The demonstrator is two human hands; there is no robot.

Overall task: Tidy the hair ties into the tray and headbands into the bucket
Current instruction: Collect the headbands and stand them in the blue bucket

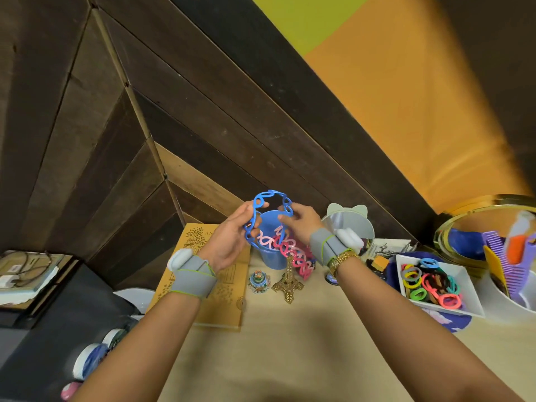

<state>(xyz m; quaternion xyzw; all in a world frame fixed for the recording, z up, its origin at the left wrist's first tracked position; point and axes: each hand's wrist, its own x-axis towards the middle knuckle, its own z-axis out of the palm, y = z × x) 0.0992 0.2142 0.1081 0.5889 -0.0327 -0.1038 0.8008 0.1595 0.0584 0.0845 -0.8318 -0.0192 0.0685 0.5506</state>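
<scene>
A blue openwork headband [268, 196] is held over the blue bucket [271, 258], arched upward. My left hand [230, 242] grips its left side and my right hand [300, 223] grips its right side. Pink and light pink headbands [298, 258] stick out of the bucket and hang over its right rim. A white square tray [471, 303] at the right holds several coloured hair ties [429, 282].
A small Eiffel Tower model [288, 281] and a painted figurine [259, 281] stand in front of the bucket. A tan patterned box [220, 297] lies left, a cat-ear mirror [348, 224] behind my right wrist. A white cup with combs [504, 274] and a gold-rimmed mirror [464, 219] stand far right.
</scene>
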